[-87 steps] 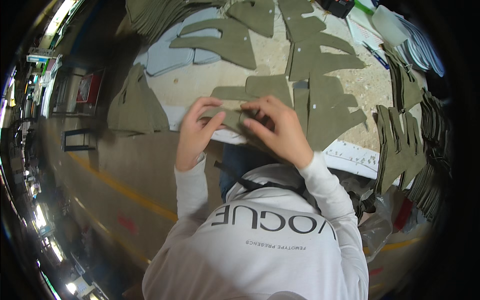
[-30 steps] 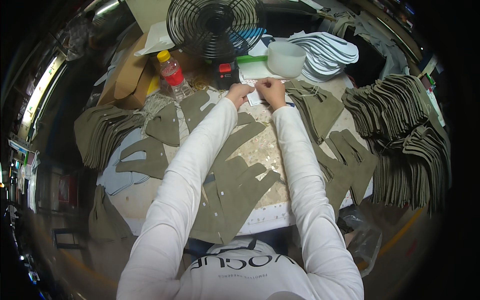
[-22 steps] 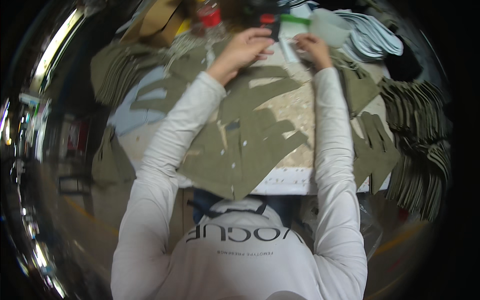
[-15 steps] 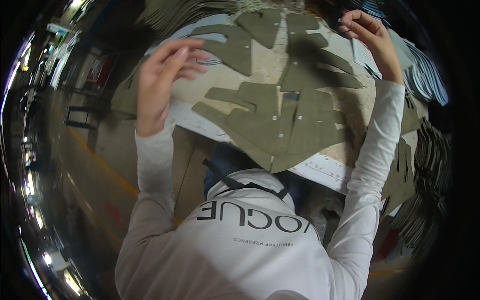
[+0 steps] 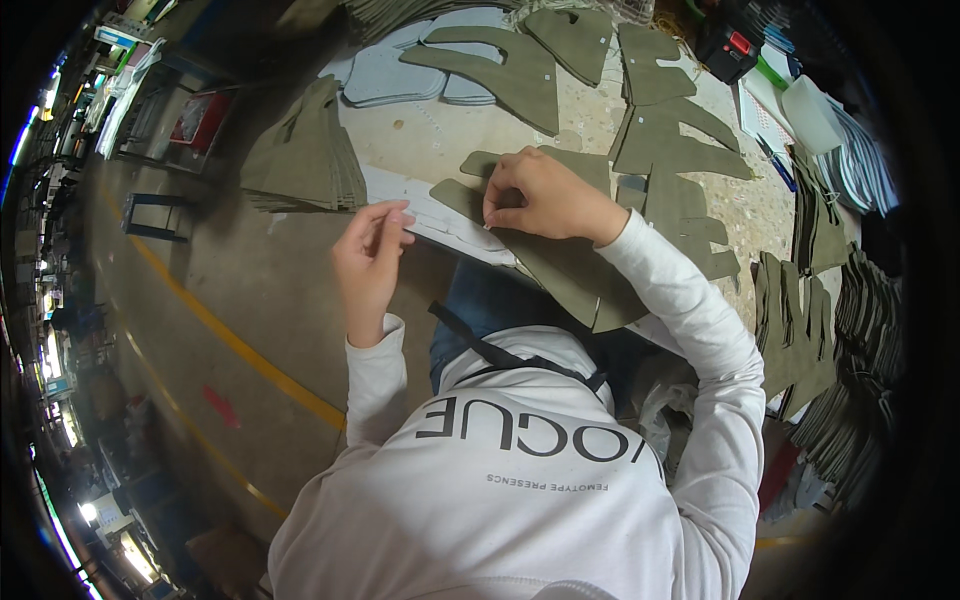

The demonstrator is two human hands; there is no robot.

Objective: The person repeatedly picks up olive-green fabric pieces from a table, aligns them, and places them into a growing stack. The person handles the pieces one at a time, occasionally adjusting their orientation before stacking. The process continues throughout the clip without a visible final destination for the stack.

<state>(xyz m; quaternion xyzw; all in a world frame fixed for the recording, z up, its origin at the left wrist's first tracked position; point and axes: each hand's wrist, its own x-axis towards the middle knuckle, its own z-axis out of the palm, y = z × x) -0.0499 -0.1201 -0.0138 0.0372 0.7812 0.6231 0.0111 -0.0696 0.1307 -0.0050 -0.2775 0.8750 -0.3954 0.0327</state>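
My right hand (image 5: 548, 196) is over the near-left part of the table, thumb and forefinger pinched, above olive-green cut fabric pieces (image 5: 570, 275). A tiny pale speck shows at its fingertips; I cannot tell what it is. Just left of the table's front edge hangs my left hand (image 5: 372, 258), fingers curled with thumb and forefinger close together; whatever they hold, if anything, is too small to name. Several green pieces carry small white square tags, among them a curved piece (image 5: 500, 75) and a pointed piece (image 5: 570, 42) farther back.
A stack of green pieces (image 5: 310, 155) overhangs the table's left edge. Light-blue pieces (image 5: 395, 75) lie at the back left. On the right are a black device (image 5: 727, 52), a blue pen (image 5: 778, 165), a blue stack (image 5: 855, 155) and more green piles (image 5: 865, 330).
My right hand has swung from the far right down and left over the near pieces, coming to a pinch. My left hand has lowered toward the table's front edge, its fingers drawing together.
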